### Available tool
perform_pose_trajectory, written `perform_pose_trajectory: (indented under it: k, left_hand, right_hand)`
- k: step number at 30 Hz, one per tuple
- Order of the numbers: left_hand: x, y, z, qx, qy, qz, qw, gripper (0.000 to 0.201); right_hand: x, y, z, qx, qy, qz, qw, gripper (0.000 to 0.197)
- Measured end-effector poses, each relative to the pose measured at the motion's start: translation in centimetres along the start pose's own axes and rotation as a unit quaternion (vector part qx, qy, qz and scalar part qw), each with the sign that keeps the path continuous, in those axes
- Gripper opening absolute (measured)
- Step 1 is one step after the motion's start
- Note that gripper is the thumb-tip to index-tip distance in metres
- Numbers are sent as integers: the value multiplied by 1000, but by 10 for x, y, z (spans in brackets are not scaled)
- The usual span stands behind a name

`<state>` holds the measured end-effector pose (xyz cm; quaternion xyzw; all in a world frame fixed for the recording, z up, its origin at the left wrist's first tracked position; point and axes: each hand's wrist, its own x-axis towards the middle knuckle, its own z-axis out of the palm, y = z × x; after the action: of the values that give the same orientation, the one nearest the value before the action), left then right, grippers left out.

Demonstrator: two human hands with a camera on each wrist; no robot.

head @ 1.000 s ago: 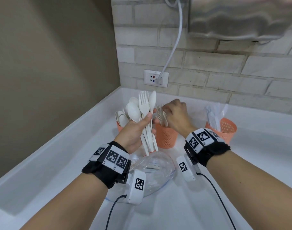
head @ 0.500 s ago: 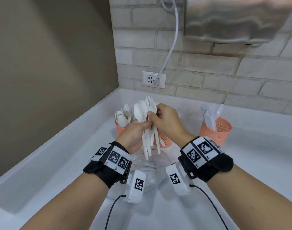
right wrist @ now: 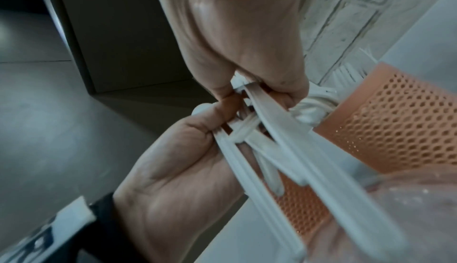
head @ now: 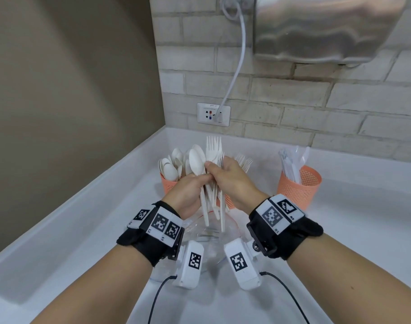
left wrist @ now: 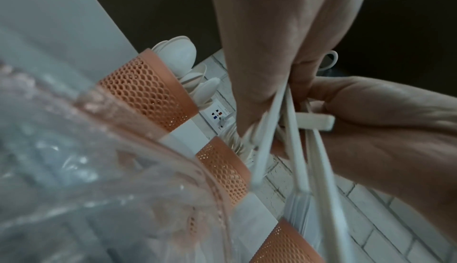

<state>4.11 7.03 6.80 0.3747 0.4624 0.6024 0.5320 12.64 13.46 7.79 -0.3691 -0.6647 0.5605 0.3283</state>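
Note:
My left hand (head: 188,192) grips a bundle of white plastic cutlery (head: 211,157), spoons and forks held upright with the handles (left wrist: 291,149) hanging down. My right hand (head: 232,181) is closed on the fork side of the same bundle, thumb against the left thumb. In the right wrist view the crossed handles (right wrist: 284,149) sit between both hands. Behind stand three orange mesh cups: a spoon cup (head: 168,184), a fork cup (head: 230,202) mostly hidden by the hands, and a knife cup (head: 300,188).
A clear plastic container (head: 214,232) lies on the white counter (head: 83,230) right under the hands. A wall socket (head: 213,114) with a cable and a metal hand dryer (head: 328,26) are on the brick wall. A tan side wall bounds the left.
My right hand has come back from the fork cup to the bundle and taken hold of it. The left hand has kept its grip, almost still.

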Motion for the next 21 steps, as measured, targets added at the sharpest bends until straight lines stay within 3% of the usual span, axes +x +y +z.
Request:
perform_pose_trajectory:
  k: [3, 6, 13, 17, 19, 21]
  left_hand:
    - [3, -1, -1, -42, 9, 10, 999, 24]
    - [11, -2, -5, -111, 61, 24, 992, 22]
    - [19, -5, -5, -140, 100, 50, 984, 19]
    - [9, -1, -6, -41, 71, 50, 995, 16]
    - [6, -2, -10, -44, 34, 47, 997, 41]
    - [3, -1, -12, -26, 6, 35, 999, 46]
  right_hand:
    - [1, -2, -3, 105, 4, -5, 994, 25]
    - [4, -9, -12, 190, 41, -22, 981, 14]
    - [1, -3, -15, 206, -24, -9, 978, 4]
    - [14, -9, -31, 187, -5, -41, 981, 4]
    - [25, -16, -38, 164, 36, -70, 983, 13]
    - [37, -21, -43, 134, 80, -105, 982, 16]
